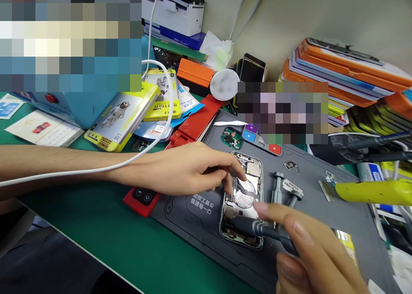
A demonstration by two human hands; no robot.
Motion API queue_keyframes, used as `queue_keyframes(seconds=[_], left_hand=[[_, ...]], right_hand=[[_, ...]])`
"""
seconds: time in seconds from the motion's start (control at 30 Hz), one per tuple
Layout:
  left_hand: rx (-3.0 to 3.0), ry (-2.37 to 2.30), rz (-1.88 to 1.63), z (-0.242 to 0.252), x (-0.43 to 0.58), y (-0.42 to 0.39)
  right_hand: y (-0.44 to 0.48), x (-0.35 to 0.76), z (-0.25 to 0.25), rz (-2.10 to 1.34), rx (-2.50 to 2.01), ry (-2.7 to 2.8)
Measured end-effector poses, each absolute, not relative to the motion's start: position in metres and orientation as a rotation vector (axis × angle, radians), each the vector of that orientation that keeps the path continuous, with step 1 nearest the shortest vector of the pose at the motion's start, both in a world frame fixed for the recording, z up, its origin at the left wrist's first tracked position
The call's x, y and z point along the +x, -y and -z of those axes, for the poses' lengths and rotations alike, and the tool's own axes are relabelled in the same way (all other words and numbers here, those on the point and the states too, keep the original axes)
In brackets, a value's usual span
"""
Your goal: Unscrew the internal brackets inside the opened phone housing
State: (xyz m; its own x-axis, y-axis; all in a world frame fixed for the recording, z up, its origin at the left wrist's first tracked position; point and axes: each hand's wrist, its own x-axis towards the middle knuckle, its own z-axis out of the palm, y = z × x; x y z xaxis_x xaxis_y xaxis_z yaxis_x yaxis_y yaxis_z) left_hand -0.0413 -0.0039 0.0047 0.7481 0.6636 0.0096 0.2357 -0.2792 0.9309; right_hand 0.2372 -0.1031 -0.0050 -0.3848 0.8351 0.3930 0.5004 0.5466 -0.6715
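An opened phone [246, 199] with its insides showing lies on a grey work mat [193, 216]. My left hand [183, 169] reaches across from the left, fingers curled against the phone's left edge and pinching at its inner parts. My right hand [309, 251] comes in from the lower right, closed round a dark pen-shaped tool [257, 227] whose tip lies over the phone's lower part. A white cable [135, 156] runs over my left forearm.
A red flat device [180, 143] lies under my left hand's side of the mat. Yellow boxes [128, 113], a small green circuit board [232, 138], a metal tool [283, 189], a yellow-handled tool [373, 191] and stacked orange cases [347, 66] surround the mat.
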Motion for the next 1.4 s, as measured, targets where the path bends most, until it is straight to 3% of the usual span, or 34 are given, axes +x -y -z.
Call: queue_keyframes(seconds=[0.13, 0.7, 0.93, 1.03, 1.4], left_hand=[[1.853, -0.705, -0.479, -0.007, -0.042, 0.005], [1.983, -0.688, -0.499, -0.007, -0.037, 0.009], [2.581, -0.4, -0.454, -0.005, -0.036, 0.021], [2.775, -0.217, -0.341, -0.003, -0.035, 0.026], [3.006, -0.224, -0.285, 0.001, -0.021, 0.036]], right_hand=[[0.102, 0.238, 0.001, -0.324, -0.957, 2.296], [0.09, 0.213, 0.012, -0.332, -0.699, 2.146], [0.079, 0.24, -0.011, -0.348, -1.318, 1.591], [0.06, 0.265, -0.025, -0.077, -1.657, 1.852], [0.052, 0.299, -0.035, 0.061, -2.172, 2.321]])
